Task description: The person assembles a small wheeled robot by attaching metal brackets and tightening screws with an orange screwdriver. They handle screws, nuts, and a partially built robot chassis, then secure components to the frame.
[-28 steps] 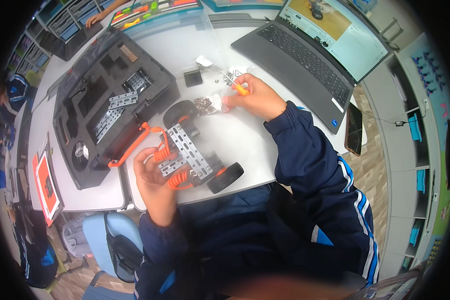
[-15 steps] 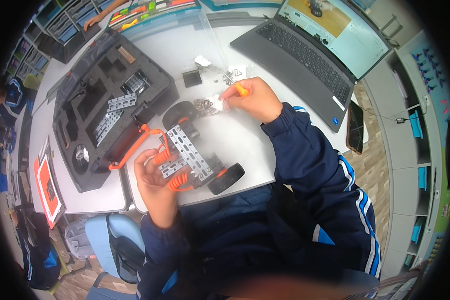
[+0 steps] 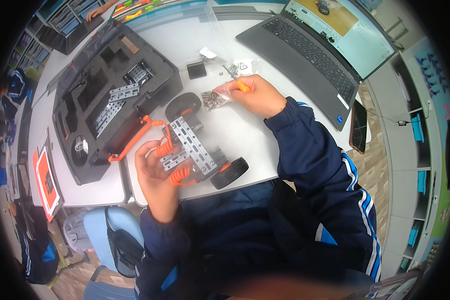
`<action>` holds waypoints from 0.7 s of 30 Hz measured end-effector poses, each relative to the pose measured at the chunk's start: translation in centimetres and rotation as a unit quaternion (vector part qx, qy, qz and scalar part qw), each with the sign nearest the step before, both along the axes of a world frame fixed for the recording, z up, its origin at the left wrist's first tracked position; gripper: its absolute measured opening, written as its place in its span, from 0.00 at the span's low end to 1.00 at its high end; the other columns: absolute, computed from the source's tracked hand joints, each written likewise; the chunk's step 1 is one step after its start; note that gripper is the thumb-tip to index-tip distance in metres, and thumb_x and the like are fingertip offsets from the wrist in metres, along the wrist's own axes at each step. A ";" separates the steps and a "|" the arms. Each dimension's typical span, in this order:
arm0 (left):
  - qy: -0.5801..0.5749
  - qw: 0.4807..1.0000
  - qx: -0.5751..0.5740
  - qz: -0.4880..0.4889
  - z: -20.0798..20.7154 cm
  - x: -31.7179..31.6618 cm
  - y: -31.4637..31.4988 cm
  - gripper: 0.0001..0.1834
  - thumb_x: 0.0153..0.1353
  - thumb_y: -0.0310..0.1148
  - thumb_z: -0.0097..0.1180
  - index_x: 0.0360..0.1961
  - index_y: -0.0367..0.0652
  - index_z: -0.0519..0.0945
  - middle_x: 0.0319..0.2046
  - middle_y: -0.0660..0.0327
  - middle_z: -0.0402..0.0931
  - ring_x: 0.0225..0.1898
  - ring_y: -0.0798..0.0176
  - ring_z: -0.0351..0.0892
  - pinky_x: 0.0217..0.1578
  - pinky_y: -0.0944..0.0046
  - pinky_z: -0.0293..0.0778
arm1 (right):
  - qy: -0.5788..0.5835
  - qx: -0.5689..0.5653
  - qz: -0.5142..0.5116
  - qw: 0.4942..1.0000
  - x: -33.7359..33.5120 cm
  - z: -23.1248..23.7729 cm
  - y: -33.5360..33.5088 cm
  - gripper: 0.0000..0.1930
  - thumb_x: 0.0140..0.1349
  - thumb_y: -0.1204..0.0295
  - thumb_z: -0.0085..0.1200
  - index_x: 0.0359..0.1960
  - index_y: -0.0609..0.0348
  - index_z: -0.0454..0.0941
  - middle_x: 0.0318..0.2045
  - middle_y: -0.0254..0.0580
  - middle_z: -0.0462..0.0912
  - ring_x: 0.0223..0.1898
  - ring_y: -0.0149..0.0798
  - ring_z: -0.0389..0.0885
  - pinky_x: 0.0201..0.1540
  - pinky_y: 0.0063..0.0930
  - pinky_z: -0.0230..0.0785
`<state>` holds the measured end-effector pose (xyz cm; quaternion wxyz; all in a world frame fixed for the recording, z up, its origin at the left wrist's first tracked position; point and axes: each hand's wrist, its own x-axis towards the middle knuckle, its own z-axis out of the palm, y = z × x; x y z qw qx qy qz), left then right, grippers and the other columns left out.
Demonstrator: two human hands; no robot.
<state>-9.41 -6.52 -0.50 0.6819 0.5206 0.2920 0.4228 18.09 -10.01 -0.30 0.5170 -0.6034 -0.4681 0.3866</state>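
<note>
The left hand is gripping the near-left edge of a small wheeled robot chassis of perforated metal plates, which is sitting on the white table right against the palm, its coiled orange cable trailing toward the open black foam case. Farther up the table, the right hand is pinching an orange-handled tool and is touching a small clear bag of screws, lying just left of its fingers, with the grey laptop beyond.

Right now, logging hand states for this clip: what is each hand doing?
Left hand: closed, gripping the wheeled metal chassis by its edge.
Right hand: closed on an orange tool, touching a clear bag of screws.
</note>
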 end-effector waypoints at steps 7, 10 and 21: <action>-0.020 1.000 -0.005 -0.013 0.2 0.1 0.1 0.41 0.42 0.16 0.71 0.56 0.40 0.61 0.47 0.54 0.73 0.52 0.57 0.74 0.46 0.57 0.81 | 0.006 -0.051 0.032 0.998 0.0 0.6 0.1 0.12 0.62 0.71 0.58 0.41 0.68 0.83 0.40 0.41 0.86 0.39 0.27 0.80 0.45 0.19 0.71; -0.020 1.000 -0.009 -0.011 0.0 0.0 0.1 0.39 0.43 0.14 0.69 0.55 0.40 0.61 0.47 0.53 0.74 0.51 0.57 0.76 0.46 0.60 0.81 | 0.038 -0.110 -0.008 0.993 -0.4 1.6 -0.2 0.11 0.59 0.71 0.61 0.40 0.68 0.83 0.39 0.41 0.86 0.38 0.27 0.81 0.44 0.19 0.71; 0.008 1.000 0.006 -0.015 0.3 0.2 0.2 0.37 0.45 0.11 0.65 0.55 0.40 0.61 0.47 0.53 0.74 0.53 0.58 0.76 0.46 0.61 0.81 | -0.253 -0.046 -0.019 0.966 -0.3 -0.3 0.5 0.07 0.54 0.74 0.66 0.28 0.66 0.83 0.31 0.39 0.85 0.29 0.27 0.79 0.33 0.24 0.69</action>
